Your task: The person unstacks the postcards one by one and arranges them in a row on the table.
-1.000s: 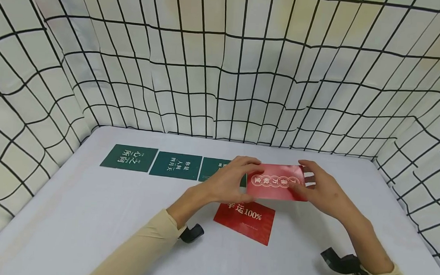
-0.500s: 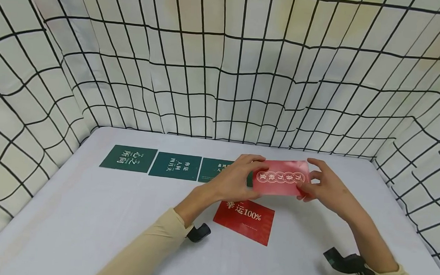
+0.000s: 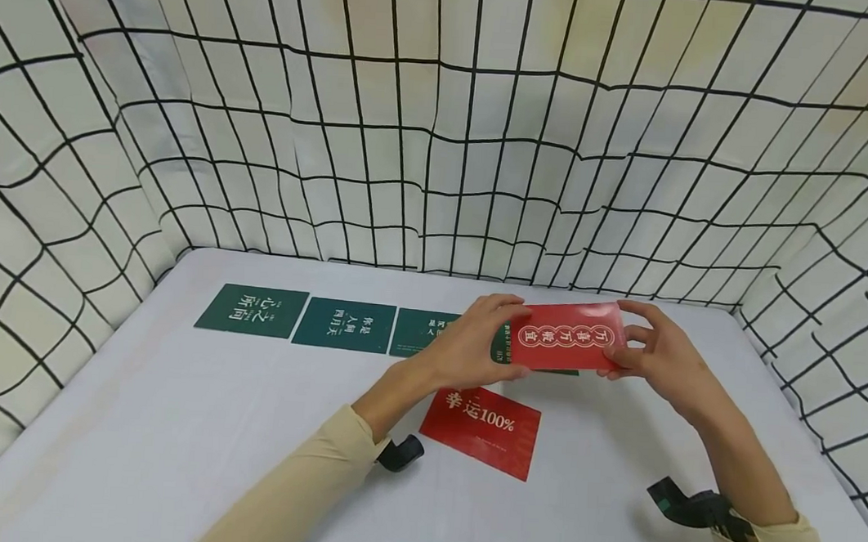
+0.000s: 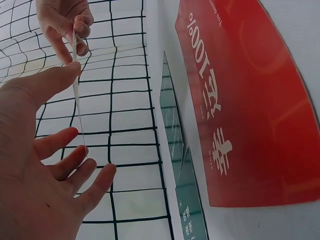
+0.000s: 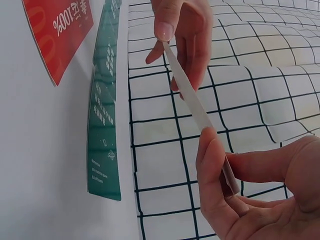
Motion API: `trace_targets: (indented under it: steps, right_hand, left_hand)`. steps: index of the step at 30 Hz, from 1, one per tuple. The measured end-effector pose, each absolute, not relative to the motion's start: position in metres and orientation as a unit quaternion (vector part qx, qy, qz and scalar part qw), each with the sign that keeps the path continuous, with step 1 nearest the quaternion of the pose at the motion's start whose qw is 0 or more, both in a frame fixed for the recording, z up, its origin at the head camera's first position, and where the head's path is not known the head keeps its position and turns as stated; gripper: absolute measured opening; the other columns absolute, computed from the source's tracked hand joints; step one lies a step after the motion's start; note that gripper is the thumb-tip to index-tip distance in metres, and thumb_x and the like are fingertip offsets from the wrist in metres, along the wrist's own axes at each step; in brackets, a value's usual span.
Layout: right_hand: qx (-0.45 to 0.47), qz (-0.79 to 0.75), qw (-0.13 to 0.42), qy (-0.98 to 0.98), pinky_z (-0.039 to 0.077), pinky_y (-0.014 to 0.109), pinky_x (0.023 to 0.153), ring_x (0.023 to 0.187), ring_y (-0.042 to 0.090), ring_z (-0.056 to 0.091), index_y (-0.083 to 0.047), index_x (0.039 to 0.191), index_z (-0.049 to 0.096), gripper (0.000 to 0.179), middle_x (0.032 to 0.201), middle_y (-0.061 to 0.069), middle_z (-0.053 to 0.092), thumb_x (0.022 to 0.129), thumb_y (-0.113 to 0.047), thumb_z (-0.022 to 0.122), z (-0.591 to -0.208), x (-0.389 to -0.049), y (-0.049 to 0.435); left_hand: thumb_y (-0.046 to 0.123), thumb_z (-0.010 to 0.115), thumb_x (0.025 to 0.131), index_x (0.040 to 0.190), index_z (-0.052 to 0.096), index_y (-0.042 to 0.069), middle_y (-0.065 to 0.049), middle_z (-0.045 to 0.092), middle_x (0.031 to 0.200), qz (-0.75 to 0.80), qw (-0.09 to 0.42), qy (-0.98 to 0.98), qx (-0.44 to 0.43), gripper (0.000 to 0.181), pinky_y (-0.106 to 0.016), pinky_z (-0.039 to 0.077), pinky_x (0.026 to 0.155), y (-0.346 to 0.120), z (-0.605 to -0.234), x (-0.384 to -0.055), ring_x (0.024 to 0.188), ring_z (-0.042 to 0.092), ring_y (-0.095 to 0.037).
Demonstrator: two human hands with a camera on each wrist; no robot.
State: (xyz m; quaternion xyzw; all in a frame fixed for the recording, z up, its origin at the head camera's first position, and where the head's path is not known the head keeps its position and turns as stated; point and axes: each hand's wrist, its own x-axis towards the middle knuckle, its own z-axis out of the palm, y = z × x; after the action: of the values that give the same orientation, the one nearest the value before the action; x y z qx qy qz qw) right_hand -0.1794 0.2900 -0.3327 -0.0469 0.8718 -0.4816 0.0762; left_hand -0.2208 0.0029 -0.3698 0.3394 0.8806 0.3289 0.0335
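Observation:
A red card [image 3: 566, 337] with white lettering is held up above the table between both hands. My left hand [image 3: 467, 346] holds its left end, thumb at the lower edge and fingers at the upper one. At the right end, my right hand [image 3: 665, 357] pinches it between thumb and fingers. Seen edge-on in the right wrist view, the held card [image 5: 192, 102] is thin and slanted. Below the hands a second red card [image 3: 480, 429], marked 100%, lies flat and askew on the table, its top corner partly covered by my left hand.
Green cards [image 3: 252, 310] lie in a row along the back of the white table [image 3: 176, 421]. The row's right end is partly hidden behind my left hand and the raised card. Black grid netting [image 3: 456, 133] over white cloth encloses the back and sides.
Both hands have lifted the red card slightly and shifted it to the right, tilting its right end up a little. The cards on the table have stayed in place.

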Motion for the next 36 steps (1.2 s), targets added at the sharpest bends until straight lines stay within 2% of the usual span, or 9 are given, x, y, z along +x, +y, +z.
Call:
trace_targets:
  steps: [15, 22, 36]
  right_hand:
    - [-0.038, -0.493, 0.074, 0.866, 0.064, 0.027, 0.082, 0.093, 0.011, 0.074, -0.008, 0.167, 0.012, 0.085, 0.139, 0.032, 0.057, 0.103, -0.017, 0.066, -0.335, -0.186, 0.304]
    - [-0.029, -0.505, 0.078, 0.859, 0.064, 0.027, 0.082, 0.092, 0.01, 0.074, -0.007, 0.167, 0.011, 0.085, 0.134, 0.03, 0.057, 0.102, -0.018, 0.067, -0.338, -0.19, 0.312]
    - [-0.013, -0.5, 0.078, 0.862, 0.063, 0.024, 0.083, 0.089, 0.009, 0.075, -0.006, 0.167, 0.012, 0.081, 0.137, 0.032, 0.054, 0.105, -0.02, 0.062, -0.342, -0.192, 0.327]
  left_hand:
    - [0.037, 0.082, 0.088, 0.159, 0.042, 0.022, 0.001, 0.035, 0.166, 0.351, 0.041, 0.881, 0.314, 0.083, -0.036, 0.06, 0.098, 0.01, -0.372, -0.227, 0.154, 0.031, -0.015]
    - [0.035, 0.084, 0.087, 0.157, 0.045, 0.019, -0.004, 0.041, 0.163, 0.349, 0.036, 0.882, 0.314, 0.082, -0.041, 0.056, 0.108, 0.02, -0.371, -0.236, 0.152, 0.036, -0.02]
    - [0.04, 0.083, 0.087, 0.156, 0.047, 0.022, -0.001, 0.042, 0.163, 0.32, 0.044, 0.897, 0.303, 0.08, -0.041, 0.051, 0.114, 0.037, -0.37, -0.245, 0.152, 0.037, -0.02]
